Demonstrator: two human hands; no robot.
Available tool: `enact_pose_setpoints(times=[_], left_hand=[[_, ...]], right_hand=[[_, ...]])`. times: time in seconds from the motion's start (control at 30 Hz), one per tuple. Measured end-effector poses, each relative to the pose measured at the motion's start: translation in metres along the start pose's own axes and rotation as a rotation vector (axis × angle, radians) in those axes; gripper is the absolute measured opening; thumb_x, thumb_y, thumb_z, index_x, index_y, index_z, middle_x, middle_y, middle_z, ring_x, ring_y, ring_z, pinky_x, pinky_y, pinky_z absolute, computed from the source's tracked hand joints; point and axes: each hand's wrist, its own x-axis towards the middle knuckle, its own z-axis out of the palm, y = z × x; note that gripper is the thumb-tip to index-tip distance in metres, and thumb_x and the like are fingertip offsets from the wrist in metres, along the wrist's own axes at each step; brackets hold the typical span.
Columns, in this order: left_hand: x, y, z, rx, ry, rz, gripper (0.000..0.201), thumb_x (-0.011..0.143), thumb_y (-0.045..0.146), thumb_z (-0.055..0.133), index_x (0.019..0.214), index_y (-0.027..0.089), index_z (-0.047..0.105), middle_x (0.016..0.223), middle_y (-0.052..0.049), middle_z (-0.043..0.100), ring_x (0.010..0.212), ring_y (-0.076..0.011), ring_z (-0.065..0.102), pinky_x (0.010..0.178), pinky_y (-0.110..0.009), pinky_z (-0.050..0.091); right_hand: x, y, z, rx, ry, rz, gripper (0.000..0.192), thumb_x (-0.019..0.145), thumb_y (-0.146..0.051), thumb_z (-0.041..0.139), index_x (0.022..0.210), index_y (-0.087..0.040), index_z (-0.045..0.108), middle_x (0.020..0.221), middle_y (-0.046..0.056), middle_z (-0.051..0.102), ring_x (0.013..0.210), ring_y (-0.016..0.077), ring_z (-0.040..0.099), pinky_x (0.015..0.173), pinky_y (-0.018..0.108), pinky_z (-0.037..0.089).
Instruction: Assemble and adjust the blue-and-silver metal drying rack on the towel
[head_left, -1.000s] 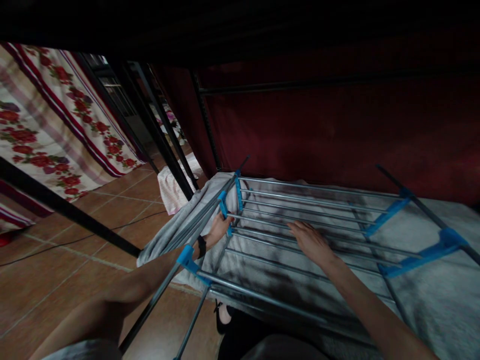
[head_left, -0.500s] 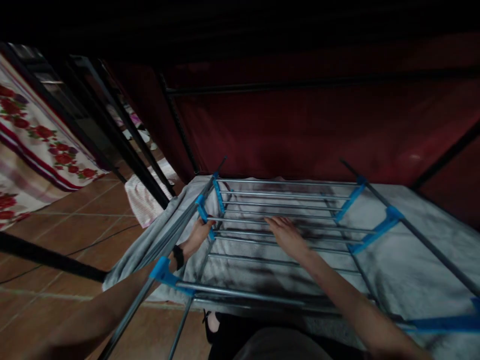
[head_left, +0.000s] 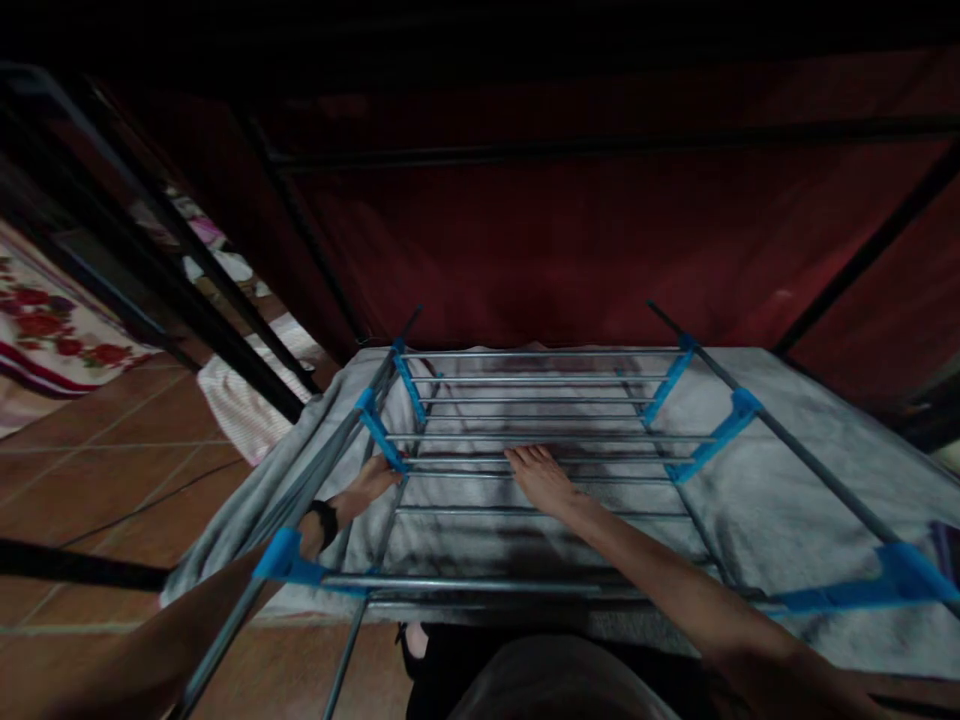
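Note:
A shoe rack of thin metal rods with blue plastic brackets (head_left: 709, 450) lies across a grey blanket (head_left: 817, 480). At its left side, my left hand (head_left: 373, 480), wearing a dark wristband (head_left: 324, 524), is closed at a blue bracket (head_left: 384, 442), with the fingertips partly hidden behind it. My right hand (head_left: 541, 478) rests on the rods (head_left: 465, 459) near the middle of the rack, fingers stretched forward and close together. Its thumb is out of sight. Closer to me, a larger blue bracket (head_left: 289, 560) joins a side tube and a crosswise rod.
Behind the blanket hangs a dark red cloth (head_left: 540, 250) crossed by black bars (head_left: 480, 155). Black posts (head_left: 247, 320) stand at the left. A striped cloth (head_left: 247, 400), floral fabric (head_left: 52, 330) and a thin cable (head_left: 157, 503) show near the tiled floor (head_left: 142, 420).
The view has turned slightly, shifting the scene leftward. My left hand sits a little lower along the bracket. My right hand stays on the rods, slightly nearer me.

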Motion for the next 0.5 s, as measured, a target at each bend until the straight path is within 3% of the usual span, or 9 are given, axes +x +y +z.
enact_pose_setpoints(times=[0.13, 0.23, 0.33, 0.5], left_hand=[[-0.009, 0.002, -0.007, 0.015, -0.049, 0.014, 0.021, 0.056, 0.031, 0.075, 0.066, 0.019, 0.061, 0.072, -0.002, 0.065, 0.084, -0.0256, 0.06, 0.085, -0.04, 0.049], [-0.015, 0.003, -0.008, -0.011, -0.069, 0.003, 0.029, 0.059, 0.04, 0.078, 0.072, 0.019, 0.062, 0.079, -0.004, 0.066, 0.086, -0.0244, 0.059, 0.084, -0.039, 0.049], [-0.019, 0.004, -0.006, -0.078, -0.113, 0.001, 0.037, 0.06, 0.046, 0.08, 0.079, 0.018, 0.064, 0.085, -0.004, 0.066, 0.087, -0.0231, 0.058, 0.082, -0.037, 0.048], [-0.019, 0.005, -0.002, -0.117, -0.109, 0.008, 0.036, 0.063, 0.044, 0.079, 0.082, 0.018, 0.064, 0.076, -0.002, 0.061, 0.076, -0.0198, 0.053, 0.072, -0.035, 0.045]], right_hand=[[0.016, -0.004, 0.002, 0.046, -0.093, 0.044, 0.036, 0.103, -0.02, 0.038, 0.132, -0.018, 0.058, 0.13, 0.013, 0.065, 0.112, 0.0242, 0.064, 0.096, 0.037, 0.048], [0.017, -0.003, -0.001, 0.131, -0.123, 0.042, 0.033, 0.105, -0.027, 0.036, 0.127, -0.022, 0.06, 0.128, 0.009, 0.066, 0.109, 0.0224, 0.066, 0.088, 0.032, 0.049], [0.016, -0.001, -0.001, 0.165, -0.136, 0.06, 0.033, 0.105, -0.029, 0.036, 0.127, -0.024, 0.06, 0.128, 0.007, 0.066, 0.109, 0.0213, 0.066, 0.087, 0.031, 0.048], [0.015, 0.001, 0.001, 0.177, -0.148, 0.064, 0.035, 0.105, -0.028, 0.035, 0.131, -0.025, 0.059, 0.132, 0.008, 0.064, 0.112, 0.0213, 0.065, 0.089, 0.032, 0.047]])
